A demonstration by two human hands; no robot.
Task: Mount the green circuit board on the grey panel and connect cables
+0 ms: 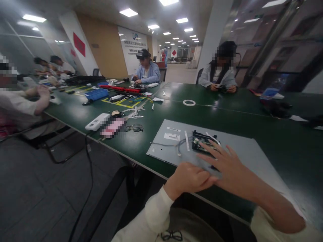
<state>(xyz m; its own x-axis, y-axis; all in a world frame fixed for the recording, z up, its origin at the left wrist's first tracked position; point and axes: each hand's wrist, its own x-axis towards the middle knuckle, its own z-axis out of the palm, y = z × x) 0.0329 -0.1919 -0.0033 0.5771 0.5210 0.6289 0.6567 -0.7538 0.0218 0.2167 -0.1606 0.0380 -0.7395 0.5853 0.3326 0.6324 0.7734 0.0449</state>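
The person's right hand (pixel 233 169) is spread wide, palm down, over a flat gray panel (pixel 186 156). The left hand (pixel 190 178) is curled up small by the right thumb; whether it pinches anything, one cannot tell. The panel lies flat in front of both hands. Its long way runs side to side, with the right end slanting back toward the person. A black-framed board (pixel 199 142) sits on it, partly under the right fingers, and gray wires (pixel 178 144) from it point left.

Far to the left of the hands is a blue tray (pixel 97 94); what is inside is too small to tell. The near edge of the green table (pixel 151 117) runs just under the hands. Glasses (pixel 136 127) lie left of the panel, and a white ring (pixel 189 103) lies past it, with green tabletop between.
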